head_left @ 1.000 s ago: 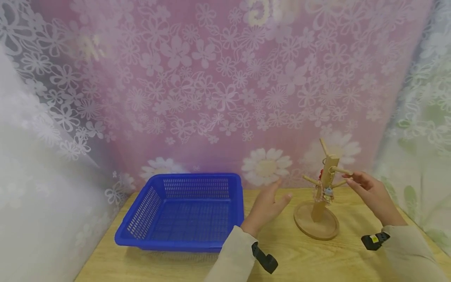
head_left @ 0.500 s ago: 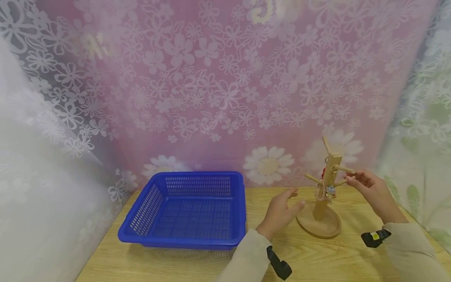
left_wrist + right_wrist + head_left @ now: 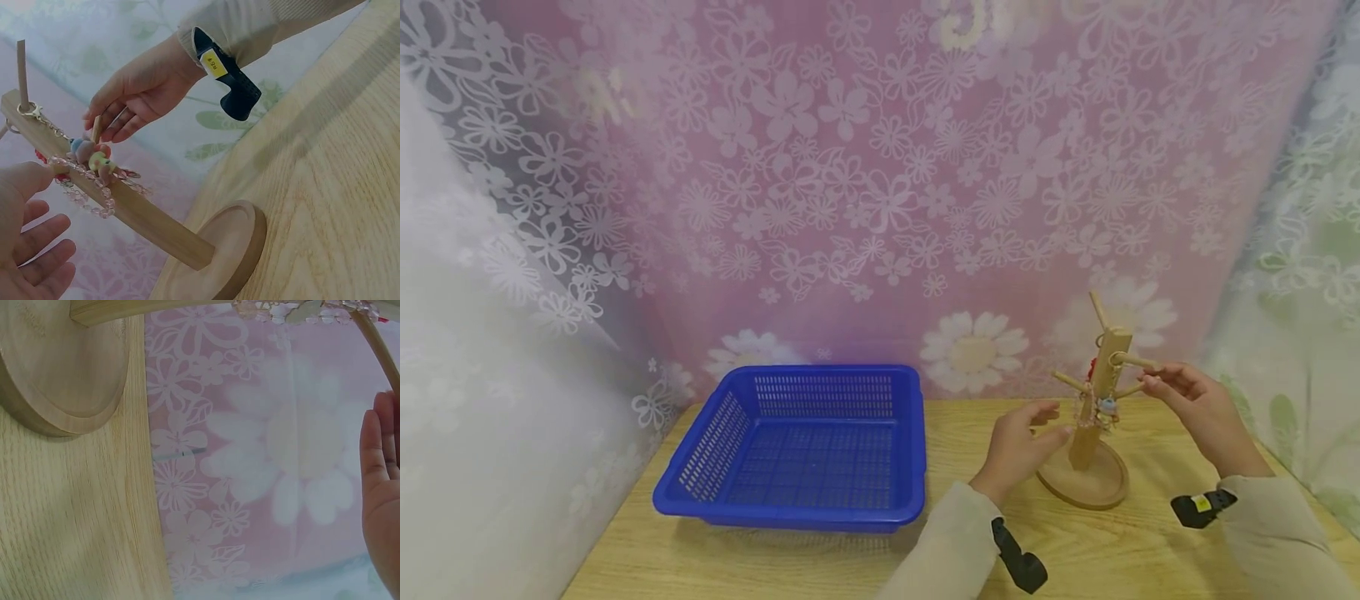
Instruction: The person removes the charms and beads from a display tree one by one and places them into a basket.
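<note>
A wooden jewelry stand (image 3: pixel 1101 375) with several pegs rises from a round wooden base (image 3: pixel 1086 479). A pink beaded bracelet (image 3: pixel 81 194) hangs on it, beside a keychain with a blue-and-yellow figure charm (image 3: pixel 97 156); something red shows behind the post. With thumb and fingertips, my right hand (image 3: pixel 1210 417) pinches the end of a lower right peg (image 3: pixel 97 130); part of that grip is hidden in the right wrist view. My left hand (image 3: pixel 1018 446) is left of the post, fingers relaxed and holding nothing. In the left wrist view its thumb (image 3: pixel 31 178) is close to the bracelet; contact is unclear.
A blue plastic basket (image 3: pixel 790 517) with slotted walls stands to the left on the wood-grain table (image 3: pixel 820 567). A pink flowered curtain (image 3: pixel 850 208) hangs behind the table, with pale sheets at both sides.
My left hand has moved right, from near the basket to beside the stand. My right hand has stayed at the peg's end, and the hanging pieces look the same.
</note>
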{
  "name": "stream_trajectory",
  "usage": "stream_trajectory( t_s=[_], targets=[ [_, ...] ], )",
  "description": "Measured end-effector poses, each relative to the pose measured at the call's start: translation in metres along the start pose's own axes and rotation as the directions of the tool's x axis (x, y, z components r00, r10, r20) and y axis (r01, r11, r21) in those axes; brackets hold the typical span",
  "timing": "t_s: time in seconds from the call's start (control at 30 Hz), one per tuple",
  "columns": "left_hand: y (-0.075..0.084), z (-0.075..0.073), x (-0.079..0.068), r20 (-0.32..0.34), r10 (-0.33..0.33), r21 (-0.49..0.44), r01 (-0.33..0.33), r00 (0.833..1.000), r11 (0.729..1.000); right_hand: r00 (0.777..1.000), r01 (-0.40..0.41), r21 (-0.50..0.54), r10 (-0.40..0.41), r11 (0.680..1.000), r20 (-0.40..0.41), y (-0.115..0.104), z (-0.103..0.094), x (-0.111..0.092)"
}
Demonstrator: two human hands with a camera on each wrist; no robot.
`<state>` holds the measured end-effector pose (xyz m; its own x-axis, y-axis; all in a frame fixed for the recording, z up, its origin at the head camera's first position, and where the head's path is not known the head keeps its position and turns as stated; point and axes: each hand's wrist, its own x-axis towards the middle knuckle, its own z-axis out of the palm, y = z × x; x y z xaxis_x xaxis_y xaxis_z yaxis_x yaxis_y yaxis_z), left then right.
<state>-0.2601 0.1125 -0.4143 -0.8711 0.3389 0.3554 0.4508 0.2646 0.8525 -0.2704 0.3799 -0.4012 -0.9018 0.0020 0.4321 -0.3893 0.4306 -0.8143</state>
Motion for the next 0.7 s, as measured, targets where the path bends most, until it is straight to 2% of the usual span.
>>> stream_trajectory(
  t_s=[0.33,0.7],
  targets=[
    [-0.003,0.012,0.002,-0.022,-0.041,-0.078,0.040,0.999,0.996,0.999,0.029,0.025,-0.029,0.999,-0.030,0.000,0.000,-0.002],
    [-0.003,0.023,0.006,-0.044,-0.024,-0.085,0.020,0.999,0.996,0.998,0.011,0.074,-0.007,0.997,-0.055,0.003,0.002,-0.001]
  ],
)
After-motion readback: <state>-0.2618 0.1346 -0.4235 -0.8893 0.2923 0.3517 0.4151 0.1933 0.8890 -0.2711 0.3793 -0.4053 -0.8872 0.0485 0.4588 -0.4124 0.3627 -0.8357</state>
